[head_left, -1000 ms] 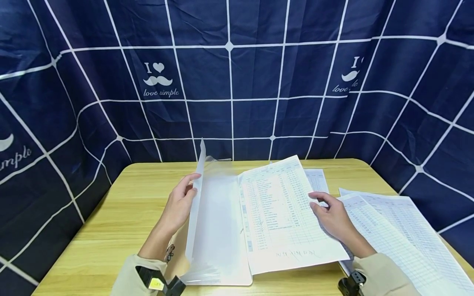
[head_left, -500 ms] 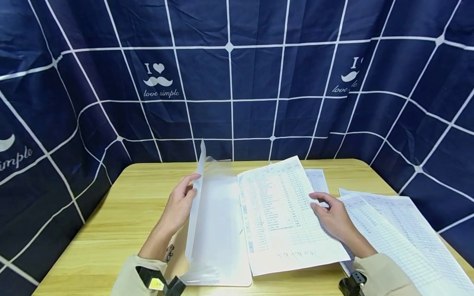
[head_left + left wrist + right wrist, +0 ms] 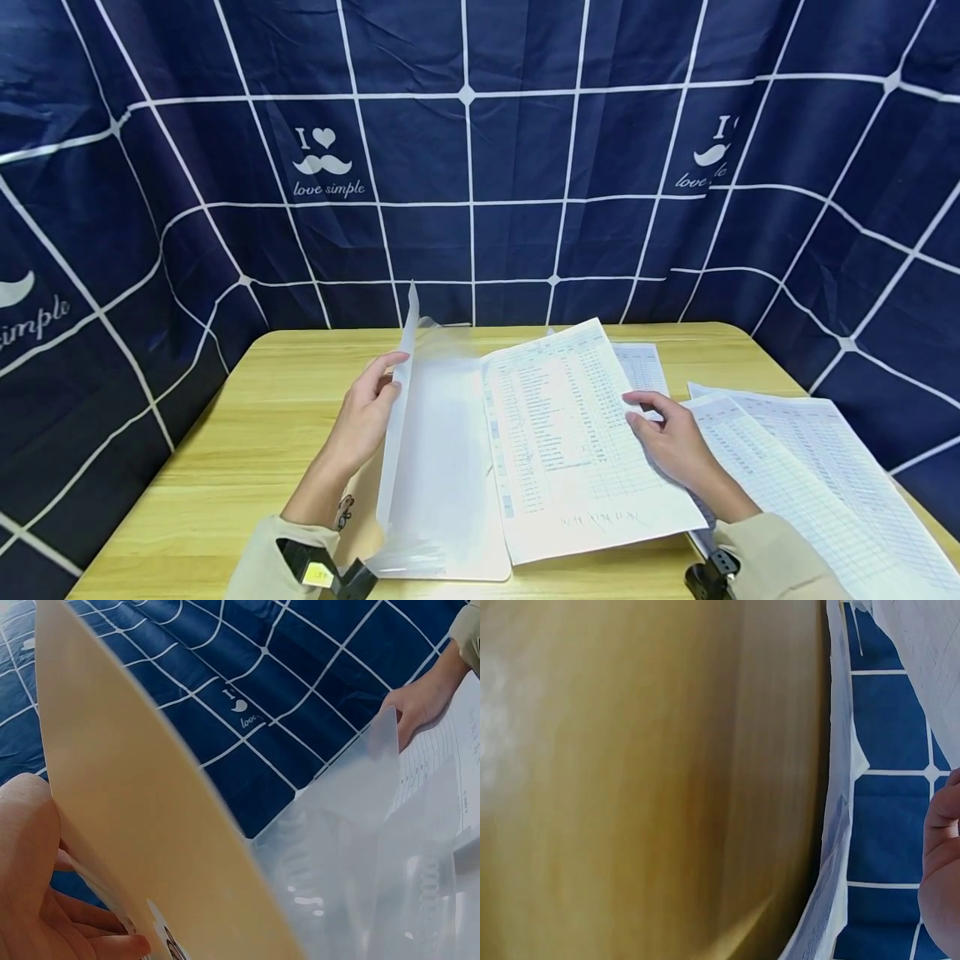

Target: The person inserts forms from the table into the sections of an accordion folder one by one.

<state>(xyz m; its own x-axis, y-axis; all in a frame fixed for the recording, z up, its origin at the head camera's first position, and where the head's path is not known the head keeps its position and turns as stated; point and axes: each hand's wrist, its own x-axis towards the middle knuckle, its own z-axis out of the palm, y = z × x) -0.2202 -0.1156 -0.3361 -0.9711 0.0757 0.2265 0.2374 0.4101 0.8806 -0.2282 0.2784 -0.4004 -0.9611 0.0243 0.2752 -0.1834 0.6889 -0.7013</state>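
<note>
An upright cover of a folder (image 3: 450, 467) with clear plastic sleeves is gripped by my left hand (image 3: 363, 417), thumb on the inner side. The left wrist view has the cover's tan face (image 3: 150, 765) up close, and the clear sleeves (image 3: 337, 855) hang beyond it. My right hand (image 3: 678, 437) pinches the right edge of a printed table sheet (image 3: 555, 433), which is tilted and raised over the folder's right side. Whether the sheet's left edge sits inside a sleeve, I cannot tell. At the right wrist view's edge, only part of the right hand (image 3: 941, 870) shows.
Several more printed sheets (image 3: 825, 475) lie spread at the table's right, partly overhanging its edge. Another sheet (image 3: 643, 367) sticks out behind the held one. The wooden table (image 3: 247, 433) backs onto a dark blue gridded cloth (image 3: 510, 150).
The held sheet has shifted slightly left and down toward me, together with the right hand. The left hand and the folder cover keep their place.
</note>
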